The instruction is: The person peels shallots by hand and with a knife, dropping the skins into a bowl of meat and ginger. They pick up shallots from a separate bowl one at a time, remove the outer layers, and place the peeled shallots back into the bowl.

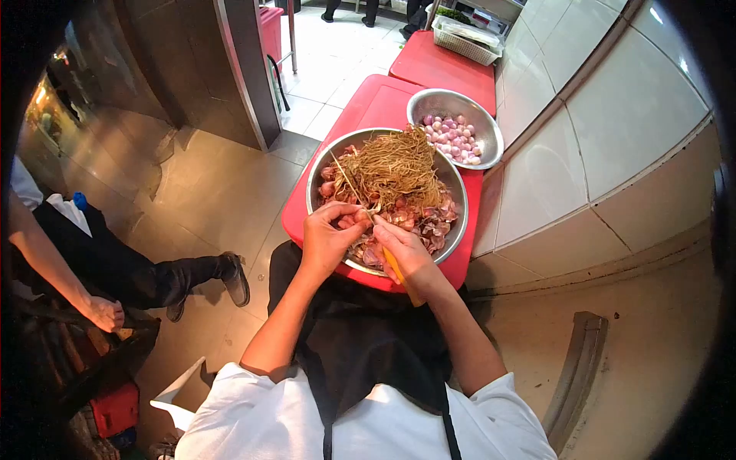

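Note:
My left hand (333, 236) is closed, pinching a small shallot (363, 217) over the near side of a large metal bowl (310, 192). In my right hand (406, 249) is a knife with a yellow handle (399, 270); its blade meets the shallot and is mostly hidden by my fingers. Dry stalks and roots (395, 170) are heaped in the bowl, with loose papery skins (433, 228) along the near right. Several unpeeled shallots (327, 182) show at its left side. Behind it, a smaller metal bowl (494, 138) holds peeled shallots (454, 138).
Both bowls stand on a red plastic surface (368, 100). Farther back are another red surface (452, 69) and a white basket (466, 47). A tiled wall (613, 123) runs close on the right. On the left, a seated person's leg (184, 280) and hand (106, 313) are visible.

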{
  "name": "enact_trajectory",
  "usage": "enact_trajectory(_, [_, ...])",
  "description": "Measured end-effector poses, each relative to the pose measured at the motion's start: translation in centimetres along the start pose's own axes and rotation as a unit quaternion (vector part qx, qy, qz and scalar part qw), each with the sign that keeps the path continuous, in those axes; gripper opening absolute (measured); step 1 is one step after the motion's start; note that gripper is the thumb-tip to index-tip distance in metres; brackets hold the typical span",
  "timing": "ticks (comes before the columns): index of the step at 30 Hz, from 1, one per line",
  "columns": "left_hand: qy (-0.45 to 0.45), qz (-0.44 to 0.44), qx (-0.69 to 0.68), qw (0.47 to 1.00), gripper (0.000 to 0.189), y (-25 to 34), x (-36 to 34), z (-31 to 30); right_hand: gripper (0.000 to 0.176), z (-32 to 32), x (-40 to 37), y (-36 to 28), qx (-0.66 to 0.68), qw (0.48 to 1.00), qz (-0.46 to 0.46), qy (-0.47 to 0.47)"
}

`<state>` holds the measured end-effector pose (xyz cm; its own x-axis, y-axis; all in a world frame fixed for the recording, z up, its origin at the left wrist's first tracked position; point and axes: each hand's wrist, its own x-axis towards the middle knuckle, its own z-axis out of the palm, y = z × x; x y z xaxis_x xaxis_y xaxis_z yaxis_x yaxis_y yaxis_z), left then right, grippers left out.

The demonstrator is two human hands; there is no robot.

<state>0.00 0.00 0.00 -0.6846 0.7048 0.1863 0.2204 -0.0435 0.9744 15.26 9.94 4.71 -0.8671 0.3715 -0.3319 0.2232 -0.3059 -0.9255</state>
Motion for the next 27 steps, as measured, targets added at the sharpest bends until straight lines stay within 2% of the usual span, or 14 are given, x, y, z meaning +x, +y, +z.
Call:
enact_trajectory(3, [0.005, 0.049, 0.012, 0.999, 0.023, -0.2, 0.9, -0.8, 0.047, 0.5, 1.0, -0.5, 0.043, 0.999, -0.007, -0.023])
enact_trajectory(5, [0.022, 0.080, 0.024, 0.996, 0.026, 0.2, 0.0, 0.0, 0.043, 0.4, 0.2, -0.5, 0.055, 0.998, 0.017, -0.005])
enact_trajectory(8, [0.037, 0.136, 0.090, 0.986, 0.027, 0.3, 0.2, 0.1, 0.038, 0.8, 0.7, -0.2, 0.058, 0.998, 0.008, 0.022])
enact_trajectory(11, [0.048, 0.195, 0.141, 0.969, 0.027, -0.7, -0.1, 0.3, 0.037, 0.7, 1.0, 0.5, 0.067, 0.997, 0.028, 0.030])
enact_trajectory(14, [0.053, 0.218, 0.154, 0.962, 0.027, -0.6, -0.3, 0.4, 0.038, 0.4, 1.0, 0.4, 0.092, 0.995, 0.025, 0.018])
enact_trajectory(19, [0.041, 0.175, 0.136, 0.974, 0.026, 0.1, -0.6, 0.0, 0.037, 0.9, 1.3, 0.5, 0.119, 0.992, 0.034, 0.022])
enact_trajectory(23, [0.008, 0.071, 0.053, 0.996, 0.023, -0.2, 0.0, -0.8, 0.051, 0.6, 0.3, -0.2, 0.105, 0.994, 0.034, -0.005])
enact_trajectory(26, [-0.027, 0.052, 0.036, 0.998, 0.021, 0.2, 0.1, -1.1, 0.068, 0.4, -0.6, -0.1, 0.070, 0.997, 0.003, -0.015])
enact_trajectory(27, [-0.039, 0.044, 0.034, 0.998, 0.021, 0.4, 0.1, -1.1, 0.067, 0.4, -0.8, -0.2, 0.069, 0.998, 0.005, -0.014])
